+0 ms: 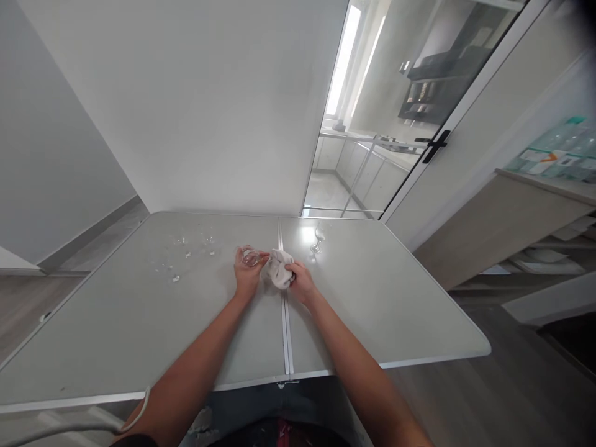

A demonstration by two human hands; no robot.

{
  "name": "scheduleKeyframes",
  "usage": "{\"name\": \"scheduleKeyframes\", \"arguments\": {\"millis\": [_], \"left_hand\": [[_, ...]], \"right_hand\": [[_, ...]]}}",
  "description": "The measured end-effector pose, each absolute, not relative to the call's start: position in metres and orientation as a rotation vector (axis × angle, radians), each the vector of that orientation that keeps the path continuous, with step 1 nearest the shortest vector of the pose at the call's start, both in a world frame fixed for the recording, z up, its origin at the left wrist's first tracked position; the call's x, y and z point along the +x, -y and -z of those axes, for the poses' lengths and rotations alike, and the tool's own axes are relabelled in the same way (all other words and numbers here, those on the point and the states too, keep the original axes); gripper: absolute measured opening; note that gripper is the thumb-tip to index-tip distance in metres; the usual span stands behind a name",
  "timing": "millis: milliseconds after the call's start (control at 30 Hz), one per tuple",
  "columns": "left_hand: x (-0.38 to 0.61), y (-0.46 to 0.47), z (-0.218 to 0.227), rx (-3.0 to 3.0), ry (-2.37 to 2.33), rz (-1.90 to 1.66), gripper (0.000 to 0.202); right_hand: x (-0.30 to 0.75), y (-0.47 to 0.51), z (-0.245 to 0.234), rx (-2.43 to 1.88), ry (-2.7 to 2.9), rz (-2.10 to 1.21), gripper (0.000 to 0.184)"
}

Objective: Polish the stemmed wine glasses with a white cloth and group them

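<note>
My left hand (246, 273) is closed around a small clear glass (250, 257) just above the grey table (139, 323). My right hand (302, 280) is closed on a crumpled white cloth (279, 268), which is pressed against the glass. Both hands meet near the seam in the middle of the table.
Another clear stemmed glass (317, 241) stands upright just beyond my right hand. Several small clear glasses (186, 254) sit on the table to the far left. A white wall rises behind the table, with a glass door (400, 112) at the right and shelving (535, 217) beyond.
</note>
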State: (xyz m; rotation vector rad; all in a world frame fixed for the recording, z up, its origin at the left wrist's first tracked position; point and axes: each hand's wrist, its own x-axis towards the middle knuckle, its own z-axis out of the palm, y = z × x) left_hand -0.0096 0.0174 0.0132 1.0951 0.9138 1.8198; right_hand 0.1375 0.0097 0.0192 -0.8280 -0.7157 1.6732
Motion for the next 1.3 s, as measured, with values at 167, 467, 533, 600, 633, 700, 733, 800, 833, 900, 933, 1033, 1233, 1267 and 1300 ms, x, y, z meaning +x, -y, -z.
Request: {"name": "scheduleKeyframes", "arguments": {"millis": [167,467,533,600,633,700,733,800,833,900,933,1033,1233,1267,1300], "left_hand": [[-0.009,-0.019,-0.012,1.129,-0.915,-1.757,0.052],[-0.009,-0.021,-0.013,1.083,-0.885,-1.790,0.053],[-0.010,-0.021,-0.013,1.059,-0.859,-1.813,0.053],[-0.011,-0.021,-0.012,1.069,-0.833,-1.786,0.053],[-0.011,-0.021,-0.012,1.081,-0.835,-1.768,0.052],[-0.012,-0.022,-0.011,1.086,-0.873,-1.773,0.052],[-0.013,-0.022,-0.011,1.081,-0.896,-1.792,0.053],[-0.013,-0.022,-0.010,1.070,-0.915,-1.833,0.054],[-0.013,-0.022,-0.010,1.071,-0.910,-1.835,0.054],[-0.013,-0.022,-0.009,1.090,-0.908,-1.817,0.053],[-0.013,-0.023,-0.009,1.098,-0.920,-1.814,0.053],[-0.017,-0.025,-0.009,1.079,-0.955,-1.857,0.057],[-0.027,-0.033,-0.004,0.903,-0.968,-1.967,0.061],[-0.027,-0.033,-0.004,0.890,-0.979,-1.972,0.061],[-0.026,-0.033,-0.004,0.887,-0.992,-1.968,0.060]], "right_hand": [[0.137,-0.010,-0.020,-0.789,0.708,-1.662,0.015],[0.133,-0.008,-0.021,-0.761,0.714,-1.679,0.017],[0.133,-0.007,-0.021,-0.761,0.731,-1.684,0.017],[0.133,-0.008,-0.021,-0.747,0.733,-1.667,0.019],[0.134,-0.008,-0.021,-0.748,0.738,-1.669,0.019],[0.136,-0.009,-0.021,-0.770,0.765,-1.706,0.018],[0.137,-0.009,-0.022,-0.783,0.779,-1.725,0.016],[0.139,-0.009,-0.023,-0.801,0.790,-1.731,0.014],[0.140,-0.009,-0.024,-0.805,0.786,-1.719,0.013],[0.140,-0.008,-0.026,-0.804,0.784,-1.693,0.013],[0.140,-0.008,-0.026,-0.803,0.798,-1.694,0.012],[0.142,-0.006,-0.028,-0.806,0.889,-1.755,0.012],[0.150,-0.006,-0.035,-0.817,0.977,-1.766,0.012],[0.152,-0.006,-0.037,-0.795,1.006,-1.740,0.015],[0.154,-0.004,-0.040,-0.765,1.043,-1.698,0.020]]}}
